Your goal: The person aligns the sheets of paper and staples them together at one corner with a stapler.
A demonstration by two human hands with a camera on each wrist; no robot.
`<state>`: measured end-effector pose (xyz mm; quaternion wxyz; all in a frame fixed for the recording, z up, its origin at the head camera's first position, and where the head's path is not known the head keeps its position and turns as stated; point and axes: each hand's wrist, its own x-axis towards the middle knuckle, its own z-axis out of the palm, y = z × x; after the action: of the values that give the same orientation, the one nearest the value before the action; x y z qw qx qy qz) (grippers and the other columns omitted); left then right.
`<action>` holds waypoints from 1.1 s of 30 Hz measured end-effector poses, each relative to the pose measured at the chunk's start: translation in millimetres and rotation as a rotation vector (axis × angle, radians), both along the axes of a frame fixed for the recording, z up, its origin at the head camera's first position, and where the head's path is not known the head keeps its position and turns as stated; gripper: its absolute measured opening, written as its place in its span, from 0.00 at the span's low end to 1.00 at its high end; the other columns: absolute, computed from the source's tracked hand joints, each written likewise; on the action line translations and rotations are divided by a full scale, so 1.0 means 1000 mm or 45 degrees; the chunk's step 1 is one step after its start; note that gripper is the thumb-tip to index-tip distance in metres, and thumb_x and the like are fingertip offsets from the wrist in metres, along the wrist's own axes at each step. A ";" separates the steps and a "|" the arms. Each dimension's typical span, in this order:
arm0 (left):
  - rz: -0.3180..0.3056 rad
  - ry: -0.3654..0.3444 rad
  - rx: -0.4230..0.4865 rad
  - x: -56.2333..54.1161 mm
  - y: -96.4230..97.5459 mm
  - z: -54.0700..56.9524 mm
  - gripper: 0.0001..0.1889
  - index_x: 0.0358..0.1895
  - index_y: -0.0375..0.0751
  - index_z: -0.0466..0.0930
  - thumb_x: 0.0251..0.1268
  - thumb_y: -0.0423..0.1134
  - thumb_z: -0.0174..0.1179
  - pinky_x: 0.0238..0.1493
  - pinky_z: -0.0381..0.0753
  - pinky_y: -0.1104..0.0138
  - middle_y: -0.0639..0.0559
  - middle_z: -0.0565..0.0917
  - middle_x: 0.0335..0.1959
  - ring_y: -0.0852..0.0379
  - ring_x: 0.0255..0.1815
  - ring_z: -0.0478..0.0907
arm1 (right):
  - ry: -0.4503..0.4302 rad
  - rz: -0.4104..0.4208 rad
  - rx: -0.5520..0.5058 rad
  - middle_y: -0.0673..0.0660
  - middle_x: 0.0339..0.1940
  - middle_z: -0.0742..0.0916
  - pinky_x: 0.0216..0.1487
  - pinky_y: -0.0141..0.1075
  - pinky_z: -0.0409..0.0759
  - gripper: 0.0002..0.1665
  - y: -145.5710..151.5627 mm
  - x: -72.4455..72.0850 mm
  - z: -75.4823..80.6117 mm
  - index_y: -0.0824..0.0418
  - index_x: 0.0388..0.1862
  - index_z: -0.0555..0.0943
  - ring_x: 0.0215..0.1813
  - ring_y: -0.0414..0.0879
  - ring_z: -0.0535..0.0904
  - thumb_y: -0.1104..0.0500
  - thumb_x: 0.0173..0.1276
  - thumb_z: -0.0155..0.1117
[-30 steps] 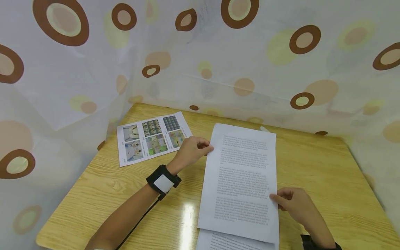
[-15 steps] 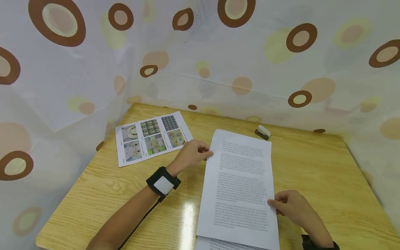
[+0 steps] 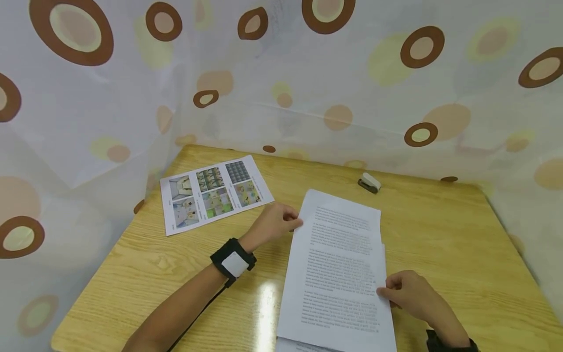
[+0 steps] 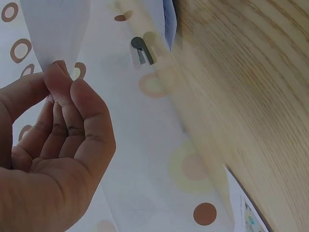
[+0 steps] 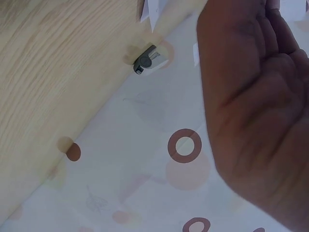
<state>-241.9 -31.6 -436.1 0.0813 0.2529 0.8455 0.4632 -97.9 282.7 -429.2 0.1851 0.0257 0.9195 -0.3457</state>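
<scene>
A printed sheet of paper (image 3: 338, 274) lies between the hands in the head view, above the wooden table. My left hand (image 3: 273, 226) pinches its left edge between thumb and fingers. On the opposite side my right hand (image 3: 411, 296) pinches the right edge, lower down. More paper (image 3: 296, 345) peeks out below the sheet's near edge. In the left wrist view, the thumb and fingertips of the left hand (image 4: 63, 130) grip a paper corner (image 4: 55, 31). The right wrist view shows mostly the palm side of the right hand (image 5: 256, 106); its fingertips are cut off.
A small white and dark stapler (image 3: 369, 183) rests near the table's back edge. At the back left lies a sheet with several colour pictures (image 3: 215, 193). A patterned curtain (image 3: 272, 73) hangs behind and along both sides of the wooden table (image 3: 453, 234).
The held sheet has been drawn toward me, and the stapler behind it has come into view. Both hands keep their grip on its edges and have shifted slightly toward me.
</scene>
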 end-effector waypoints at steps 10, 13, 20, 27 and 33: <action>-0.019 -0.014 -0.068 0.003 0.007 -0.013 0.06 0.34 0.40 0.87 0.69 0.36 0.64 0.24 0.66 0.72 0.58 0.82 0.25 0.64 0.23 0.72 | -0.042 0.009 0.008 0.51 0.22 0.80 0.27 0.33 0.69 0.11 -0.001 0.005 -0.011 0.61 0.22 0.80 0.27 0.45 0.73 0.62 0.64 0.69; -0.025 -0.035 -0.077 0.004 0.007 -0.015 0.06 0.34 0.39 0.88 0.69 0.36 0.64 0.23 0.66 0.72 0.57 0.82 0.24 0.63 0.22 0.72 | -0.047 -0.007 0.028 0.50 0.21 0.79 0.26 0.32 0.68 0.12 -0.002 0.007 -0.015 0.61 0.21 0.79 0.26 0.44 0.72 0.62 0.63 0.69; -0.052 -0.078 -0.053 0.004 0.010 -0.017 0.07 0.37 0.36 0.88 0.69 0.36 0.64 0.23 0.70 0.72 0.56 0.84 0.26 0.60 0.25 0.79 | -0.040 0.006 0.057 0.48 0.15 0.70 0.22 0.30 0.58 0.17 0.000 0.009 -0.017 0.59 0.17 0.74 0.21 0.42 0.64 0.61 0.62 0.70; -0.066 -0.073 -0.047 0.004 0.011 -0.018 0.06 0.38 0.34 0.88 0.69 0.34 0.64 0.23 0.70 0.72 0.55 0.84 0.26 0.57 0.25 0.80 | -0.052 0.005 0.069 0.48 0.15 0.69 0.22 0.30 0.58 0.16 0.001 0.007 -0.020 0.59 0.18 0.75 0.21 0.42 0.63 0.60 0.62 0.70; -0.069 -0.041 -0.087 0.002 0.014 -0.025 0.05 0.37 0.35 0.87 0.67 0.34 0.66 0.21 0.67 0.73 0.56 0.83 0.25 0.64 0.19 0.71 | -0.096 -0.043 0.086 0.50 0.17 0.73 0.24 0.31 0.62 0.14 0.000 0.009 -0.026 0.61 0.19 0.77 0.23 0.43 0.67 0.61 0.62 0.71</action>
<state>-239.6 -18.0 -461.2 0.1161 0.2653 0.8522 0.4357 -89.2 282.5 -455.4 0.2129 0.0603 0.9225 -0.3164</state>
